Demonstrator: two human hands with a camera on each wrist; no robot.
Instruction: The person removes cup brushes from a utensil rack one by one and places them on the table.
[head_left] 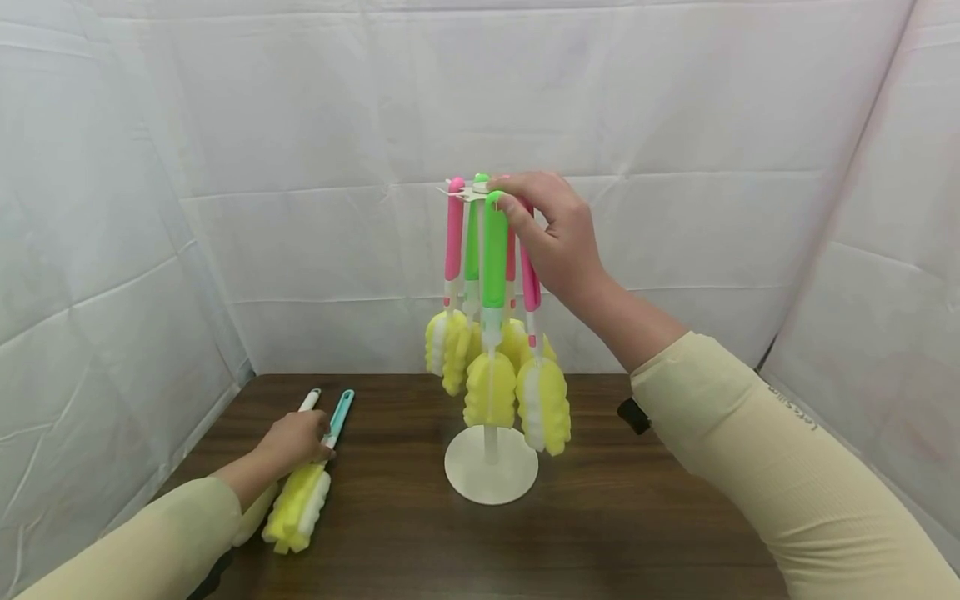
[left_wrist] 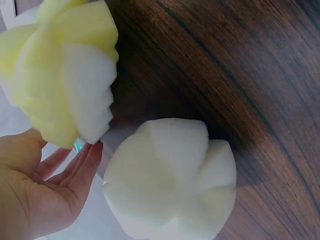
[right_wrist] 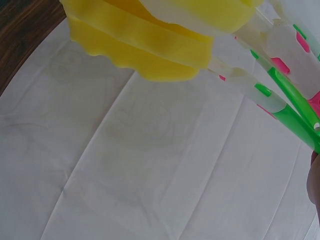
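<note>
- Far left, at about 8 o'clock from the stand: your left hand lies on the table, fingers curled round the teal-handled sponge brush. Its yellow-and-white head points back toward you.
- Just beside it lies a white-handled sponge brush, partly hidden under your hand. Lift carelessly and you could drag it along.
- Centre: the white hanging stand carries pink and green brushes, foam heads bunched close together.
- At its 12 o'clock top, your right hand pinches the hook end of the front green sponge brush at the hanger disc; I can't tell if the hook is seated.
- Risk, I'd judge: a sideways tug there could tip the narrow-based stand or knock off neighbouring brushes.
</note>
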